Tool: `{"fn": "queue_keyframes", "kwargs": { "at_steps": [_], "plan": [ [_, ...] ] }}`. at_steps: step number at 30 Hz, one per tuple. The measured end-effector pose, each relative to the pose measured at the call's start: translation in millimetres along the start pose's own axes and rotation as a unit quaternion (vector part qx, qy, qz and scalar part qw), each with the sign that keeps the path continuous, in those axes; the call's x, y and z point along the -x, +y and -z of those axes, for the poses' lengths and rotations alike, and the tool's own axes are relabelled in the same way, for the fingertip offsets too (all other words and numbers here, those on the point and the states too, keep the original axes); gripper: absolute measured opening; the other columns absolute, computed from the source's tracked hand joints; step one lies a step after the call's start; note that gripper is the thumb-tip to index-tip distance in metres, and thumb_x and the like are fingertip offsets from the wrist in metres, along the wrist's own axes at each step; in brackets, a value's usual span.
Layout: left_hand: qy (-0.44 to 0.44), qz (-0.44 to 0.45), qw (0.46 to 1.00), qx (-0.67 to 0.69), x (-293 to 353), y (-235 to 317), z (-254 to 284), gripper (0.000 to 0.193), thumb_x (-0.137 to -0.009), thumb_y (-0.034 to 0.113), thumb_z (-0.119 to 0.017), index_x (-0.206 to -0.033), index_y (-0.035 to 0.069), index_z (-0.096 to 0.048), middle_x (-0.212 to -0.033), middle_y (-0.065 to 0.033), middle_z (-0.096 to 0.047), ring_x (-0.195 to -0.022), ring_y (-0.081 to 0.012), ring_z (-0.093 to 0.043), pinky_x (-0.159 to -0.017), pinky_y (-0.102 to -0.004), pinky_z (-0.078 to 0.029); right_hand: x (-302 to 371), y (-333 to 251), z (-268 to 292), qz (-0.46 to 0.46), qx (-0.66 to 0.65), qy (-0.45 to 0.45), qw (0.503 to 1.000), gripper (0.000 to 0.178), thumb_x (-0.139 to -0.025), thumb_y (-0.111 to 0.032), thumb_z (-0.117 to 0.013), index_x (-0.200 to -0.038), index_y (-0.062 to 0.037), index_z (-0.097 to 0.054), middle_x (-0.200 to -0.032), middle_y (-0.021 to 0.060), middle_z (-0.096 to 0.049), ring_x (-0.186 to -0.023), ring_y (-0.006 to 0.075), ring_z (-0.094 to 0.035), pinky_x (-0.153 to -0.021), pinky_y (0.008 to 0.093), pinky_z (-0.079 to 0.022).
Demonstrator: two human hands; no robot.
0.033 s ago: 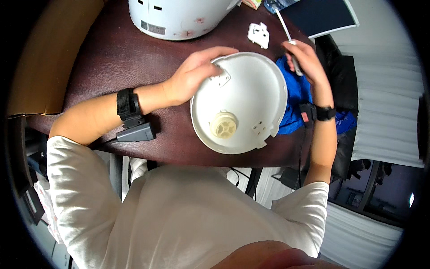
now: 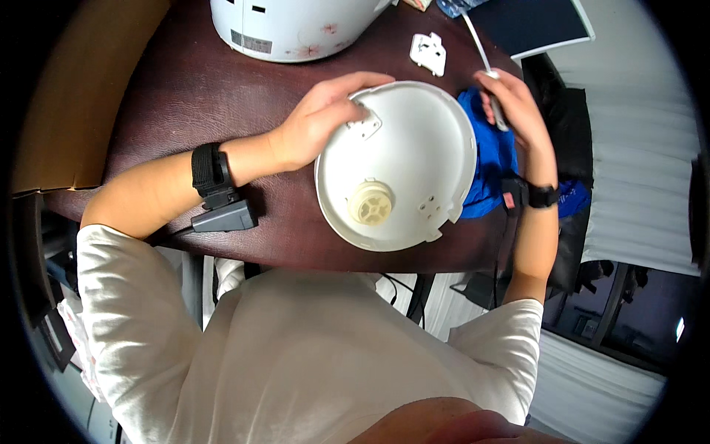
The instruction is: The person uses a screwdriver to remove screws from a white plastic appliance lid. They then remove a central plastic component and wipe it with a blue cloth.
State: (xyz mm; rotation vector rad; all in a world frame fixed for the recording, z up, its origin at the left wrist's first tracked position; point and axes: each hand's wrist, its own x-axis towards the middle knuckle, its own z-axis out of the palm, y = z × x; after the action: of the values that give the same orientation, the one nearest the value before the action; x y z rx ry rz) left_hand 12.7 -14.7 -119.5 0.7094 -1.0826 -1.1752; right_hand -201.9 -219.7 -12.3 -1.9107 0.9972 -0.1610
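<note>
A white round plastic cover (image 2: 414, 148), shaped like a shallow bowl, lies hollow side up on the dark red table. Inside it are a cream round cap (image 2: 370, 204) and small plates with screw holes. My left hand (image 2: 325, 118) grips its upper left rim, thumb inside and fingers along the outer edge. Off to the right, my right hand (image 2: 514, 107) is closed round the handle of a screwdriver (image 2: 477, 43), whose long pale shaft points away from me. A small white plastic bracket (image 2: 428, 55) lies beyond the cover.
A white appliance housing (image 2: 296, 29) stands at the far side. Blue cloth (image 2: 488, 159) lies right of the cover, by a black bag (image 2: 573, 148). A cardboard box (image 2: 74, 96) fills the left. A dark flat panel (image 2: 536, 29) sits far right.
My right hand has shifted slightly right and nearer with the screwdriver. My left hand keeps its grip on the cover's rim.
</note>
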Motion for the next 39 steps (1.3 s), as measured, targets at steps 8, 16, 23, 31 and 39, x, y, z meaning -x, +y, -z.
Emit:
{"fn": "queue_keyframes", "kwargs": {
  "at_steps": [8, 16, 23, 31, 39],
  "plan": [
    [0.049, 0.008, 0.998, -0.039, 4, 1, 1, 0.047, -0.080, 0.012, -0.042, -0.124, -0.002, -0.049, -0.105, -0.0101, -0.061, -0.092, -0.0132, -0.059, -0.082, -0.0241, -0.047, 138, -7, -15, -0.042, 0.183, -0.053, 0.981, 0.024, -0.085, -0.011, -0.063, -0.107, -0.0035, -0.058, -0.071, 0.0041, -0.058, -0.055, 0.0095, -0.051, -0.050, 0.0233, -0.042],
    [0.094, 0.038, 0.983, -0.153, 2, 6, 1, 0.063, -0.073, 0.025, -0.039, -0.129, -0.002, -0.046, -0.113, -0.0164, -0.059, -0.098, -0.0201, -0.058, -0.086, -0.0286, -0.045, 184, -1, -36, -0.127, 0.212, -0.074, 0.966, 0.023, -0.087, -0.015, -0.061, -0.101, 0.0024, -0.059, -0.066, 0.0164, -0.056, -0.054, 0.0253, -0.054, -0.052, 0.0328, -0.041],
    [0.095, 0.049, 0.983, -0.150, 4, 8, -2, 0.065, -0.072, 0.026, -0.040, -0.130, -0.002, -0.045, -0.111, -0.0165, -0.060, -0.097, -0.0207, -0.058, -0.085, -0.0283, -0.045, 182, 0, -47, -0.059, 0.244, -0.043, 0.967, 0.023, -0.086, -0.017, -0.062, -0.099, 0.0020, -0.059, -0.065, 0.0178, -0.058, -0.055, 0.0282, -0.058, -0.052, 0.0339, -0.042],
    [0.099, 0.046, 0.979, -0.173, 3, 7, 0, 0.065, -0.070, 0.026, -0.042, -0.129, -0.002, -0.046, -0.108, -0.0160, -0.060, -0.095, -0.0201, -0.058, -0.084, -0.0286, -0.046, 187, -8, -52, -0.035, 0.292, 0.001, 0.956, 0.020, -0.081, -0.013, -0.063, -0.094, 0.0009, -0.061, -0.072, 0.0186, -0.060, -0.062, 0.0332, -0.061, -0.056, 0.0365, -0.046],
    [0.106, 0.055, 0.979, -0.164, 1, 6, -1, 0.066, -0.070, 0.025, -0.042, -0.130, -0.002, -0.045, -0.107, -0.0158, -0.060, -0.093, -0.0199, -0.058, -0.082, -0.0287, -0.047, 190, -12, -54, 0.015, 0.358, 0.032, 0.933, 0.019, -0.081, -0.013, -0.062, -0.096, 0.0002, -0.061, -0.078, 0.0181, -0.062, -0.063, 0.0344, -0.061, -0.056, 0.0386, -0.047]
  ]
}}
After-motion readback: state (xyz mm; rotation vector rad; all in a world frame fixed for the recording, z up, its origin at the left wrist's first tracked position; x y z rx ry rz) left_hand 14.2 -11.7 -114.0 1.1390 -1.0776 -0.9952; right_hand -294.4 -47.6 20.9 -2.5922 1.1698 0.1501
